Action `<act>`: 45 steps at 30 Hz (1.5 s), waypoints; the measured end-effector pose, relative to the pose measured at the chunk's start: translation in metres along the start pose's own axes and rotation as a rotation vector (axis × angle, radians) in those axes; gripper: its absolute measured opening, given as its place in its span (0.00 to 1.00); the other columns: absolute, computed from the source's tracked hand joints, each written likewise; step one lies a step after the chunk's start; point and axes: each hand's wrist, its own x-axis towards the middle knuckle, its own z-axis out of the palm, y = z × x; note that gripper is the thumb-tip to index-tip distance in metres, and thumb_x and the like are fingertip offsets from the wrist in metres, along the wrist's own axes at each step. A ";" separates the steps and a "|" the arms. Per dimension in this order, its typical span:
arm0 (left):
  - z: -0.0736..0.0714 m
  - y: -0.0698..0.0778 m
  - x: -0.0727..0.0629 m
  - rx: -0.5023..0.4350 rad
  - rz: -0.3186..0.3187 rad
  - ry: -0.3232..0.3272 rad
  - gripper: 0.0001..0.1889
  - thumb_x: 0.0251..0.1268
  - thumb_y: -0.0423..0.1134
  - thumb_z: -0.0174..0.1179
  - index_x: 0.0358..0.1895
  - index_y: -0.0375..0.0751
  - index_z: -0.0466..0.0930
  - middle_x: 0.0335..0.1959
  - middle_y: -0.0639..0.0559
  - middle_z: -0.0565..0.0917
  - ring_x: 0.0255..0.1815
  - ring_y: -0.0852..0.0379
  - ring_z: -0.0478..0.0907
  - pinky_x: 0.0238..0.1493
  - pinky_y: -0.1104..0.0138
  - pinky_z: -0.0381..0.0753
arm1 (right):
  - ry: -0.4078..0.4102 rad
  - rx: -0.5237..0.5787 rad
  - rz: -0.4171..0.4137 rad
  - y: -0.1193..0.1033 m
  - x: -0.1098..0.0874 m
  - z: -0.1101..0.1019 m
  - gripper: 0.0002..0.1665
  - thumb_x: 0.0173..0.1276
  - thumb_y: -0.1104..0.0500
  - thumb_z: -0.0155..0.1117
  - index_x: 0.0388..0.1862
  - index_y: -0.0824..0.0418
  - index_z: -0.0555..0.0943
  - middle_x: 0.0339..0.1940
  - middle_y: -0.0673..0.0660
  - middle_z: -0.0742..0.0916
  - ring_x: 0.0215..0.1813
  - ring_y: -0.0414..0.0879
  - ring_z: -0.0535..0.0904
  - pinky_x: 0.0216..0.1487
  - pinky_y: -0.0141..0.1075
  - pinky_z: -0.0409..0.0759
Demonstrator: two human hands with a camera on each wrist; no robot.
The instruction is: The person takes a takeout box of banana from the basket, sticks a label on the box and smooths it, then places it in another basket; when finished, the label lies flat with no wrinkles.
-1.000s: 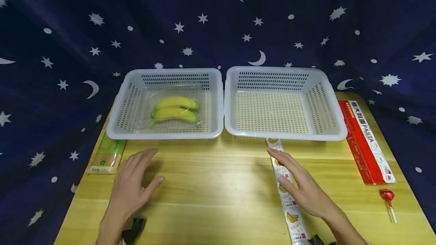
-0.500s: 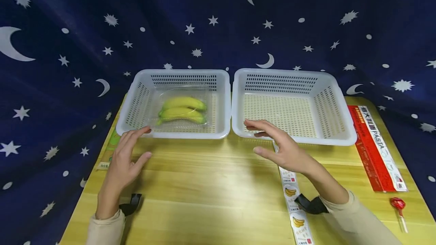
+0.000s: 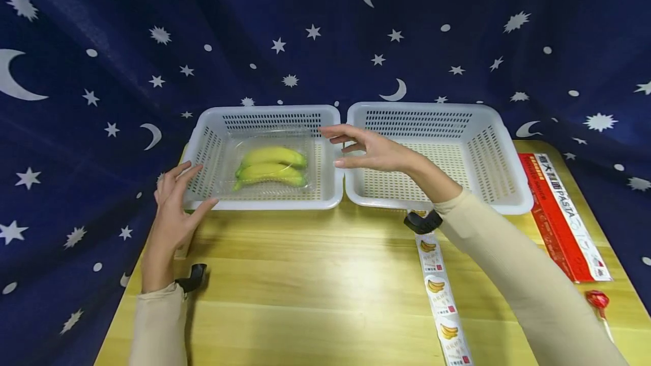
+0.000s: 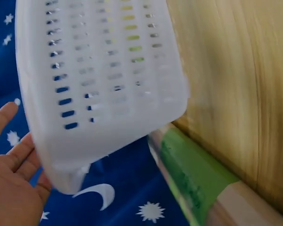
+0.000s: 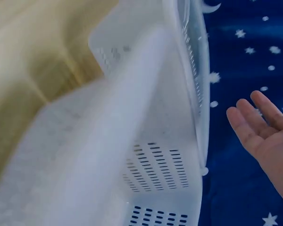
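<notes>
A white perforated basket (image 3: 274, 205) stands at the back left. In it lies a clear plastic clamshell box (image 3: 231, 143) with two bananas (image 3: 272, 156) inside. My left hand (image 3: 175, 208) is at the basket's left end, fingers spread and thumb near the front corner. In the left wrist view that hand (image 4: 14, 174) shows beside the basket's end wall. Over the meeting rims of the two baskets hovers my right hand (image 3: 368, 148), its fingers extended toward the clamshell and holding nothing. The second white basket (image 3: 447, 154) sits below my right wrist, with nothing inside.
A strip of banana stickers (image 3: 439, 295) runs from the right basket toward the table's front. To the right lie a red-and-white pasta box (image 3: 564, 216) and a red lollipop (image 3: 597, 299). A green packet (image 4: 188, 169) lies by the left basket. A starry curtain (image 3: 305, 4) hangs behind.
My right hand has moved forward and left, from above the sticker strip to the gap between the baskets. My left hand has moved forward to the left basket's end. The baskets stay put.
</notes>
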 end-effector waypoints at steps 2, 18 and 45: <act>0.001 -0.008 0.001 0.007 -0.033 -0.005 0.36 0.56 0.44 0.71 0.69 0.45 0.69 0.72 0.37 0.61 0.71 0.35 0.52 0.62 0.39 0.47 | -0.034 -0.067 0.019 0.004 0.017 -0.003 0.42 0.68 0.54 0.65 0.78 0.53 0.59 0.77 0.52 0.65 0.76 0.51 0.61 0.74 0.54 0.61; 0.007 -0.040 -0.003 -0.084 -0.216 0.017 0.44 0.43 0.35 0.79 0.69 0.43 0.69 0.76 0.36 0.51 0.77 0.37 0.43 0.70 0.32 0.46 | -0.193 -0.321 0.112 0.038 0.104 0.000 0.49 0.61 0.48 0.73 0.77 0.49 0.60 0.79 0.53 0.60 0.80 0.55 0.46 0.77 0.59 0.48; 0.001 -0.010 0.006 -0.187 -0.218 0.010 0.41 0.33 0.15 0.73 0.62 0.21 0.69 0.72 0.24 0.50 0.72 0.28 0.49 0.61 0.35 0.58 | -0.236 -0.458 0.250 0.065 0.138 0.013 0.50 0.56 0.36 0.72 0.76 0.33 0.59 0.80 0.60 0.55 0.79 0.57 0.50 0.74 0.61 0.55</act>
